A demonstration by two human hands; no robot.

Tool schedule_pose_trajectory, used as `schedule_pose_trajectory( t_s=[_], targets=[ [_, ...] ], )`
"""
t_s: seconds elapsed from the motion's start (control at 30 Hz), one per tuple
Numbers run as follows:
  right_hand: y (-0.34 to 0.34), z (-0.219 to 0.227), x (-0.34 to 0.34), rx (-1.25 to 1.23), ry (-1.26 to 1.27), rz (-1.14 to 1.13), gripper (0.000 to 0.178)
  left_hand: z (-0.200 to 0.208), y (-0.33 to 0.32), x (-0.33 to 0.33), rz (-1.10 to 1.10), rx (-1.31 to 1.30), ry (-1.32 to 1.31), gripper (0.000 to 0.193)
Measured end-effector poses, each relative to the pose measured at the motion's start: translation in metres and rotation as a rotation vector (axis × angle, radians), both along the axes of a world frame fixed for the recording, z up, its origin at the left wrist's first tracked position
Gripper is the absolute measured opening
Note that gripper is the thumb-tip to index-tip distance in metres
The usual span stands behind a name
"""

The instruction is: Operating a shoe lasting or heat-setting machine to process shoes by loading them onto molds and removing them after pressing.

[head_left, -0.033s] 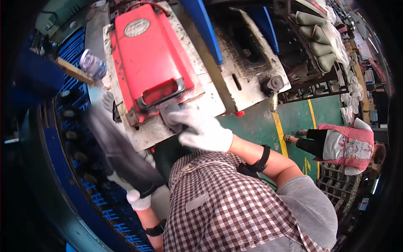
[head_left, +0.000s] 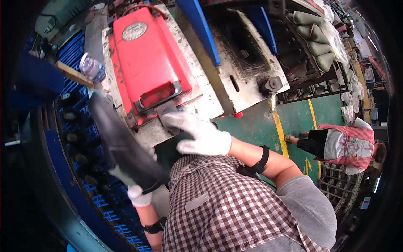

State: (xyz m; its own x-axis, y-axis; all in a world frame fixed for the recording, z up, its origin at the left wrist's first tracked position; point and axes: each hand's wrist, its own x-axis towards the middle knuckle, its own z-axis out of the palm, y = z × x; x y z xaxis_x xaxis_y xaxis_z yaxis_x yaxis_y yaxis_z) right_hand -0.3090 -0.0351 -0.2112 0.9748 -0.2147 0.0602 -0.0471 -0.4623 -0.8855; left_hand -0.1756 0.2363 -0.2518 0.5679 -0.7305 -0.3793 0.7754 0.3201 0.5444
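Oval badge (head_left: 134,31) on the red cover (head_left: 147,63); we see its lettering but can't read it. Our left hand (head_left: 135,193), gloved, grips a black boot (head_left: 126,145), held just off the left edge of the worktop (head_left: 210,103), by its near corner. Right hand (head_left: 203,136) gapes, fingers on the grey handle (head_left: 163,112) at the near edge. Open green floor (head_left: 252,128) beyond the near right corner.

Red cover (head_left: 145,63) ahead, open floor (head_left: 252,128) right
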Motion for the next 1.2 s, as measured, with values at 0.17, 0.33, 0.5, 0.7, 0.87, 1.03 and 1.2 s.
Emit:
schedule_pose_trajectory(
  t_s=[0.17,0.33,0.5,0.7,0.87,1.03,1.2],
  targets=[
    [-0.035,0.009,-0.028,0.496,-0.094,-0.194,0.101,0.038,-0.138,-0.025,-0.401,0.129,-0.592,0.084],
    [-0.145,0.008,-0.081,0.523,-0.152,-0.598,0.08,0.061,-0.223,-0.039,-0.261,0.193,-0.993,0.094],
    [-0.282,-0.024,-0.084,-0.404,0.038,-0.903,0.073,0.112,-0.274,-0.011,-0.23,0.286,-1.254,0.092],
    [-0.364,-0.062,-0.066,-0.65,0.312,-0.903,0.072,0.151,-0.373,-0.013,-0.095,0.179,-1.328,0.092],
    [-0.357,-0.077,-0.069,-0.702,0.419,-0.858,0.073,0.18,-0.438,-0.017,-0.098,0.063,-1.418,0.092],
    [-0.362,-0.084,-0.078,-0.724,0.412,-0.875,0.071,0.236,-0.523,-0.013,-0.116,0.033,-1.649,0.073],
    [-0.377,-0.09,-0.081,-0.643,0.346,-0.784,0.076,0.293,-0.575,-0.02,-0.522,-0.122,-1.746,0.062]
  ],
)
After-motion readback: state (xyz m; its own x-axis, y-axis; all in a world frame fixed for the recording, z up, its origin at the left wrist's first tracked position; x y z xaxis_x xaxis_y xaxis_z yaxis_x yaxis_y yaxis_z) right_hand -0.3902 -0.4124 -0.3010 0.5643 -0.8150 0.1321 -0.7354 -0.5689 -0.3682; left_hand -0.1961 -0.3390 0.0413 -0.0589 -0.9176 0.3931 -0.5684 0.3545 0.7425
